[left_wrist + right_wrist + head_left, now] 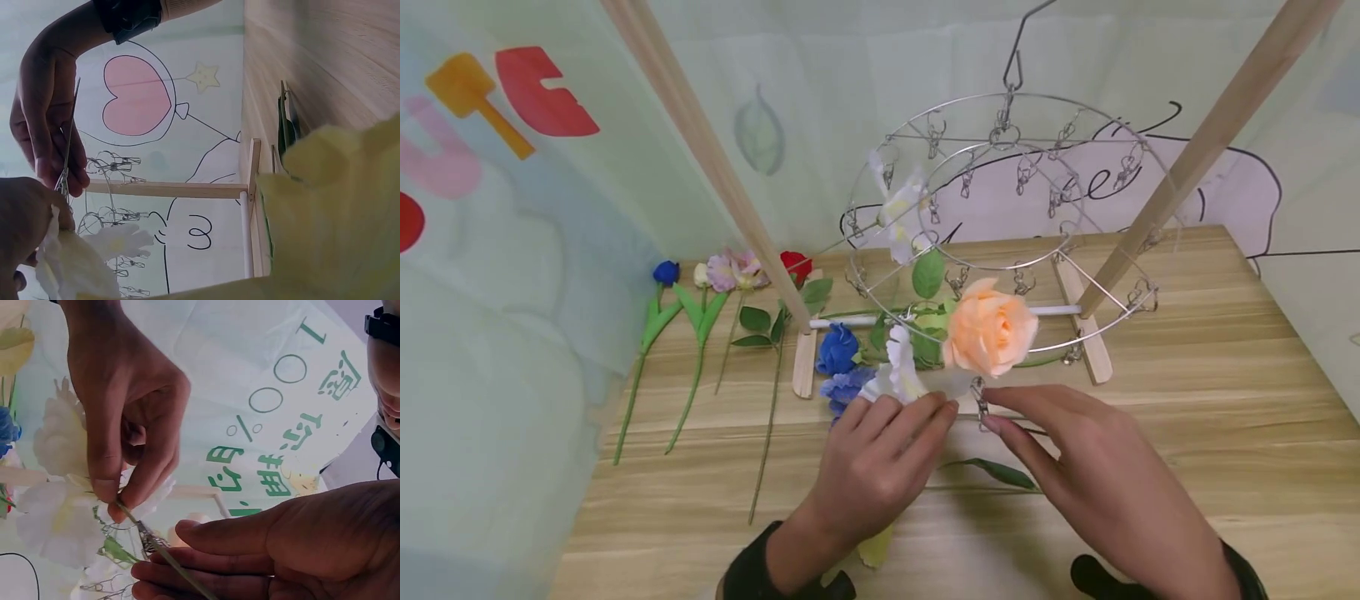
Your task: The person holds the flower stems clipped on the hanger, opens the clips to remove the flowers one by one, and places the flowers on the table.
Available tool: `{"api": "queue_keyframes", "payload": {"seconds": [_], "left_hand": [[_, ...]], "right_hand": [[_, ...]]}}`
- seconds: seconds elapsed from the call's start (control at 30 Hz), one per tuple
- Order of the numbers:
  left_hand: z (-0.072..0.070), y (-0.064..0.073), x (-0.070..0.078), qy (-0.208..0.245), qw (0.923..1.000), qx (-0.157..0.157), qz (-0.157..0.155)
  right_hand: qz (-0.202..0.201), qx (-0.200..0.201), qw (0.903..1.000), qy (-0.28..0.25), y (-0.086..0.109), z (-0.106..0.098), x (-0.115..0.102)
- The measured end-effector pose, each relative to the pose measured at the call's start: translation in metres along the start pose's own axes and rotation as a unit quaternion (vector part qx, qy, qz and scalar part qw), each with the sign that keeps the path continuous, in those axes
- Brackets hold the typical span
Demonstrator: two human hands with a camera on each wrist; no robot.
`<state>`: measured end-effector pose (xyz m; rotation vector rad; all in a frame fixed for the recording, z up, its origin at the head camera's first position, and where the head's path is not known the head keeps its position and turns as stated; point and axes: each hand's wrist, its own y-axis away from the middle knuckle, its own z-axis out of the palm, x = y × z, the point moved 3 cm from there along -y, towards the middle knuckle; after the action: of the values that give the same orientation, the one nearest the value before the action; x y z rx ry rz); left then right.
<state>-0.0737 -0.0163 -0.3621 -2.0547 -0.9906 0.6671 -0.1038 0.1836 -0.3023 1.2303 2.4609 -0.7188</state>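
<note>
My left hand pinches the thin green stem of a white artificial flower, just below its bloom. Close by on the right, my right hand holds a small metal clip between thumb and fingers. The clip is at the front edge of the round wire hanger. In the right wrist view the stem runs along the clip; whether the clip's jaws bite on it I cannot tell. Just above the hands a peach rose is on the hanger, and another white flower is at its left side.
Wooden posts flank the hanger, joined low by a white rod. A blue tulip, a red rose and other stems lie on the table at left. Blue flowers sit beside the left post's foot.
</note>
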Motion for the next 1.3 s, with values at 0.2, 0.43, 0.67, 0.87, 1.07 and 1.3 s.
{"api": "queue_keyframes", "payload": {"seconds": [0.2,0.43,0.67,0.87,1.07,1.3], "left_hand": [[0.000,-0.001,0.000,-0.003,1.0000,0.005,0.003],[0.000,0.000,0.000,0.000,0.9999,-0.008,-0.007],[0.000,0.000,0.000,0.002,0.9999,-0.012,-0.009],[0.000,-0.001,-0.001,0.000,1.0000,-0.005,-0.006],[-0.001,-0.001,-0.001,-0.003,0.9999,0.012,0.004],[0.000,-0.001,0.000,-0.007,0.9999,0.015,0.001]], "right_hand": [[0.005,0.009,0.9999,-0.005,-0.006,0.003,0.003],[0.026,-0.004,0.9997,-0.002,-0.009,0.004,0.006],[0.051,-0.063,0.9961,-0.036,-0.016,0.012,0.011],[0.062,-0.080,0.9929,-0.064,-0.023,0.016,0.016],[0.084,-0.095,0.9854,-0.114,-0.029,0.020,0.020],[0.066,-0.089,0.9800,-0.165,-0.036,0.030,0.021]]}}
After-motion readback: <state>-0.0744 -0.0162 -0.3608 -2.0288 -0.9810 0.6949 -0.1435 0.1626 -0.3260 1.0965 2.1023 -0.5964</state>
